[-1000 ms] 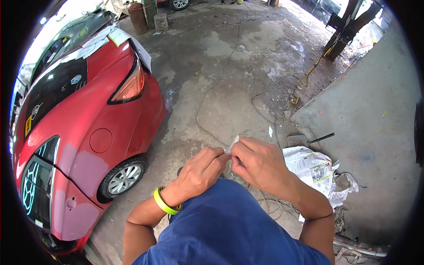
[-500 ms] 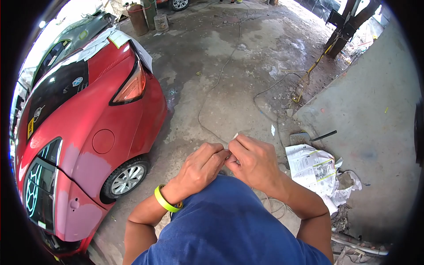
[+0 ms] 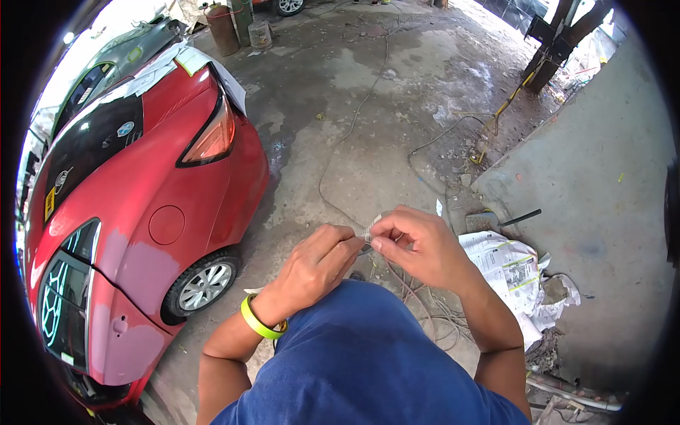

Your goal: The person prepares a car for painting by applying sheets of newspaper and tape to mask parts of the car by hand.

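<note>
A small scrap of printed paper (image 3: 369, 228) is between my two hands, in front of my blue shirt. My left hand (image 3: 319, 263) is closed, pinching the scrap's left end; its fingertips are partly hidden. On the other side, my right hand (image 3: 419, 246) holds the scrap between thumb and fingers, with a gap showing inside the curl. Around my left wrist sits a bright yellow-green ring (image 3: 256, 320), either a band or a tape roll. A pale sliver (image 3: 253, 290) shows just above it.
A red car (image 3: 205, 212) with pinkish patches stands at left, papers (image 3: 159, 69) on its rear. Crumpled printed sheets (image 3: 511, 273) lie at right by a grey panel (image 3: 602, 163). Cables (image 3: 443, 322) trail over the concrete floor. Rusty cylinder (image 3: 222, 32) stands at the back.
My right hand has shifted slightly right and opened its curl, so more of the paper scrap shows between the hands. My left hand and wrist have moved slightly left.
</note>
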`<state>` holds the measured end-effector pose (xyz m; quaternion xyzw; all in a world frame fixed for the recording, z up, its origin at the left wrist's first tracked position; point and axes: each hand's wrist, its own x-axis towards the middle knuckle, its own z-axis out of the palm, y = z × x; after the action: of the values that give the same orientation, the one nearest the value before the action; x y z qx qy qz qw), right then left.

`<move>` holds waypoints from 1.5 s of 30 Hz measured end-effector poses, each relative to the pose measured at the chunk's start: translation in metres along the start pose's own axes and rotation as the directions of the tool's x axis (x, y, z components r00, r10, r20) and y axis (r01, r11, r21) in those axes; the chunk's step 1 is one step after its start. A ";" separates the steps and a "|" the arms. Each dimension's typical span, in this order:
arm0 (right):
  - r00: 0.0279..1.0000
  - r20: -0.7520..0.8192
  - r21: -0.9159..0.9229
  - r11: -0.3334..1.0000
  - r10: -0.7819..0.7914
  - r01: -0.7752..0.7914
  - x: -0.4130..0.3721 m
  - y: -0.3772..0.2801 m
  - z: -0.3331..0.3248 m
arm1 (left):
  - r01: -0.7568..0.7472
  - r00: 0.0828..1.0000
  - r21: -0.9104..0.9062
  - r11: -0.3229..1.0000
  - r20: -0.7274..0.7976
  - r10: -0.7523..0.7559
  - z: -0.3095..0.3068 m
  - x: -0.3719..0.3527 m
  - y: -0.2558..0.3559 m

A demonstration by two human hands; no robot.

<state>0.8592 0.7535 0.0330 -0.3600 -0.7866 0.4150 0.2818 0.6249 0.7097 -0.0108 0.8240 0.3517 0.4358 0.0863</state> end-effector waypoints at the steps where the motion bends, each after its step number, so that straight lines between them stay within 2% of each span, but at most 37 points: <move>1: 0.999 0.031 -0.066 0.997 -0.029 0.031 0.001 -0.001 -0.002 | -0.006 1.000 -0.003 1.000 -0.006 0.006 0.001 0.002 0.000; 4: 0.996 0.056 -0.084 0.994 0.068 -0.063 0.000 -0.007 -0.004 | 0.077 0.997 -0.084 0.993 0.000 -0.077 0.003 0.002 0.001; 7: 0.991 0.042 0.004 0.992 0.128 -0.128 -0.001 -0.008 0.003 | 0.075 0.997 -0.124 0.989 -0.016 -0.077 0.010 0.000 0.001; 10: 0.989 0.048 0.039 0.989 0.143 -0.145 -0.002 -0.003 0.003 | 0.041 0.999 -0.091 0.995 -0.017 -0.043 0.013 -0.001 -0.003; 13: 0.995 -0.013 -0.014 0.995 0.100 -0.100 -0.006 0.007 0.013 | -0.009 1.000 -0.022 1.000 0.013 0.009 0.012 -0.002 -0.003; 16: 0.988 -0.090 0.036 0.992 0.124 -0.121 -0.007 0.005 0.024 | 0.015 1.000 0.030 0.999 -0.015 -0.014 0.019 -0.006 -0.001; 19: 0.969 -0.127 0.173 0.967 0.212 -0.189 -0.008 0.020 0.038 | 0.068 0.995 0.043 0.997 -0.082 -0.064 0.029 -0.014 0.004; 22: 0.973 0.055 0.220 0.948 0.224 -0.230 -0.008 0.028 0.024 | 0.089 0.995 -0.028 0.996 -0.046 -0.091 0.031 -0.018 0.002; 25: 0.959 0.164 0.126 0.960 0.230 -0.251 -0.007 0.013 0.009 | 0.153 0.983 -0.094 0.984 0.113 -0.143 0.016 -0.016 0.006; 28: 0.867 0.396 0.118 0.919 0.303 -0.375 0.003 0.014 -0.010 | 0.159 0.960 -0.205 0.966 0.260 -0.103 0.005 -0.009 -0.002; 31: 0.778 0.593 0.174 0.910 0.207 -0.375 0.010 0.020 -0.027 | 0.190 0.947 -0.339 0.921 0.312 -0.081 0.000 -0.001 0.003; 34: 0.670 0.709 0.027 0.941 0.219 -0.336 0.018 0.006 -0.037 | 0.325 0.909 -0.455 0.829 0.393 -0.141 -0.008 0.004 0.006; 37: 0.726 0.680 -0.030 0.993 0.102 -0.112 0.016 -0.001 -0.033 | 0.391 0.883 -0.501 0.772 0.440 -0.162 -0.012 0.003 0.007; 40: 0.805 0.574 -0.068 0.971 -0.150 0.230 0.003 0.014 -0.015 | 0.591 0.791 -0.547 0.592 0.535 -0.296 -0.018 -0.004 0.010; 43: 0.846 0.510 0.051 0.987 -0.159 0.155 -0.002 0.020 -0.008 | 0.617 0.771 -0.505 0.603 0.542 -0.335 -0.026 -0.004 0.010; 45: 0.923 0.382 -0.007 0.998 -0.055 0.063 0.000 0.017 -0.009 | 0.622 0.771 -0.512 0.592 0.530 -0.353 -0.028 -0.009 0.007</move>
<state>0.8720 0.7641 0.0226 -0.2512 -0.8409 0.4607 0.1323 0.6032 0.6937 0.0034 0.6723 0.3661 0.3237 0.5560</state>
